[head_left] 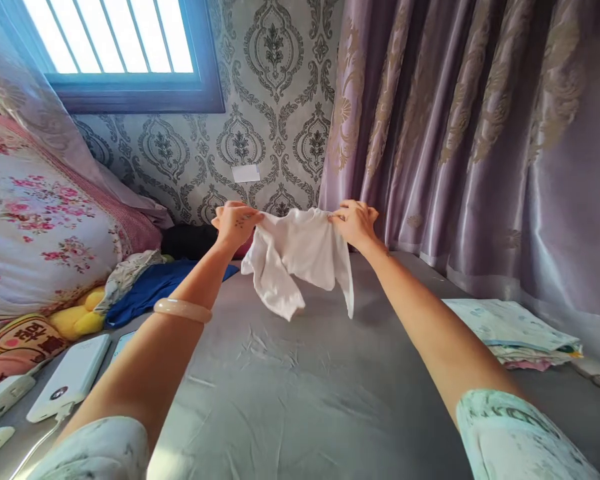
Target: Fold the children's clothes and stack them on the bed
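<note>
A small white long-sleeved top (305, 247) hangs in the air over the grey bed sheet (300, 400), stretched between my two hands. My left hand (237, 223) is closed on its upper left edge, near the shoulder. At the upper right edge, my right hand (355, 221) pinches the fabric in the same way. Both sleeves dangle, the left one folded forward and the right one pointing straight down. The fingertips are partly hidden by the hands themselves.
Folded clothes (515, 330) lie in a stack at the right. On the left are a blue cloth (155, 287), a yellow plush toy (80, 317), a floral pillow (45, 227), a white power bank (70, 380) with a cable, and a power strip (5, 400). Purple curtains (455, 133) hang behind.
</note>
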Available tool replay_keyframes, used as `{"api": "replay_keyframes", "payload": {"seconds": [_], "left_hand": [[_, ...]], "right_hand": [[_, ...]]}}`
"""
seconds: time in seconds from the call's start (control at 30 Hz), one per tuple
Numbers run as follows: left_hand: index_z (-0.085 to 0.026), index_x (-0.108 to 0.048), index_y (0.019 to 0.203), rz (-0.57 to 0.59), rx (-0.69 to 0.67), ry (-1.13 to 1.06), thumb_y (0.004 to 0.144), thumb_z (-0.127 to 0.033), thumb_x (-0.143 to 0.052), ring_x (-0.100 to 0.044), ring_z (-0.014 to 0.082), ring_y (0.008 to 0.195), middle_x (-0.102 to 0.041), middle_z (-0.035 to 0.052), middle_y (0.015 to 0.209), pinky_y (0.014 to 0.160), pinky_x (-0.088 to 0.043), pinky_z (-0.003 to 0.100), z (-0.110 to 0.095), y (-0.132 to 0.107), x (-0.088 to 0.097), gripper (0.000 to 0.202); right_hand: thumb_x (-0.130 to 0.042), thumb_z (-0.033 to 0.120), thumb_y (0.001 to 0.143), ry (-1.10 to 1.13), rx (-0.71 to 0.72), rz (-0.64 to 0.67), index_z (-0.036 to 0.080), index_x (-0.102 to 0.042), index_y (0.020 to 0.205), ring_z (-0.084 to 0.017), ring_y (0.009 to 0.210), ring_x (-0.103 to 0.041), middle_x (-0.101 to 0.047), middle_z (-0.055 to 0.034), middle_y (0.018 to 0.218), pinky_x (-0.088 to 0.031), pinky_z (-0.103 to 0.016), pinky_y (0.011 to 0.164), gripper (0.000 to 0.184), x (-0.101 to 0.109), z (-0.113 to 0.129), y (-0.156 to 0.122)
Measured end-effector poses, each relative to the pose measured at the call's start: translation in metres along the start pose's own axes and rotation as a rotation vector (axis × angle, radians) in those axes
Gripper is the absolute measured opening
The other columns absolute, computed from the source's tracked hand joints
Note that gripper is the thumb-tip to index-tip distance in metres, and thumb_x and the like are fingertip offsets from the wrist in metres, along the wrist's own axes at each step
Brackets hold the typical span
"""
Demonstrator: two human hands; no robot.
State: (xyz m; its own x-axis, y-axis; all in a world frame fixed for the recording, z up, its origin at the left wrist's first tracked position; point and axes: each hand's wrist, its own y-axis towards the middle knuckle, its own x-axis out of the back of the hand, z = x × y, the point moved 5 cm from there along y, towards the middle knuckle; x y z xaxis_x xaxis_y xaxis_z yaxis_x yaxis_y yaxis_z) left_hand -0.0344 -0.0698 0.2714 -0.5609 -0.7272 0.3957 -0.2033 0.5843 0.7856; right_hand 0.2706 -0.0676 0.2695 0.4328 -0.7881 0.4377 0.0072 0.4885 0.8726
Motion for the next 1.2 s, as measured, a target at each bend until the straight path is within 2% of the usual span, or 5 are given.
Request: {"api": "replay_keyframes", "payload": {"seconds": [0.1,0.43,0.77,1.0,1.2], "left_hand": [[-0.025,-0.073,0.09,-0.084,0.075,0.006,0.082,-0.042,-0.06,-0.048,0.03,0.111,-0.06,0.008,0.102,0.097,-0.034,0.048,0.003,-0.001,0.004,0.023],[-0.021,-0.072,0.095,0.087,0.09,0.015,0.083,-0.035,-0.051,-0.061,0.0239,0.091,-0.07,0.0073,0.093,0.083,-0.042,0.037,0.008,-0.001,-0.015,0.028],[-0.02,-0.064,0.1,0.097,0.11,-0.075,0.087,-0.031,-0.045,-0.061,0.0216,0.093,-0.069,0.0078,0.096,0.083,-0.045,0.033,0.015,-0.013,-0.028,0.026],[-0.021,-0.059,0.106,0.003,0.081,-0.092,0.092,-0.028,-0.04,-0.061,0.022,0.094,-0.067,0.0079,0.099,0.087,-0.044,0.034,0.005,-0.038,-0.009,0.025],[-0.021,-0.061,0.108,-0.102,0.03,-0.098,0.094,-0.036,-0.04,-0.06,0.0181,0.084,-0.064,0.0044,0.089,0.081,-0.046,0.03,-0.003,-0.063,0.03,0.03]], "right_hand": [[-0.05,0.038,0.095,-0.008,-0.018,-0.033,0.025,-0.076,0.088,-0.027,0.106,-0.049,-0.063,-0.0087,0.111,-0.031,-0.045,0.092,0.03,0.0,-0.002,-0.002],[-0.049,0.035,0.094,0.055,-0.153,0.186,0.022,-0.073,0.085,-0.021,0.076,-0.057,-0.067,-0.0067,0.082,-0.036,-0.031,0.066,0.028,-0.016,-0.013,-0.009],[-0.045,0.029,0.095,0.099,-0.113,0.177,0.019,-0.067,0.09,-0.024,0.088,-0.06,-0.069,-0.0104,0.092,-0.042,-0.033,0.076,0.025,-0.031,-0.023,-0.011],[-0.039,0.028,0.099,0.159,-0.06,0.169,0.019,-0.06,0.104,-0.025,0.096,-0.061,-0.068,-0.0117,0.105,-0.044,-0.035,0.081,0.024,-0.02,-0.01,-0.027],[-0.034,0.037,0.101,0.246,0.072,0.162,0.02,-0.059,0.105,-0.025,0.102,-0.06,-0.067,-0.0129,0.109,-0.044,-0.036,0.085,0.031,0.011,0.01,-0.04]]}}
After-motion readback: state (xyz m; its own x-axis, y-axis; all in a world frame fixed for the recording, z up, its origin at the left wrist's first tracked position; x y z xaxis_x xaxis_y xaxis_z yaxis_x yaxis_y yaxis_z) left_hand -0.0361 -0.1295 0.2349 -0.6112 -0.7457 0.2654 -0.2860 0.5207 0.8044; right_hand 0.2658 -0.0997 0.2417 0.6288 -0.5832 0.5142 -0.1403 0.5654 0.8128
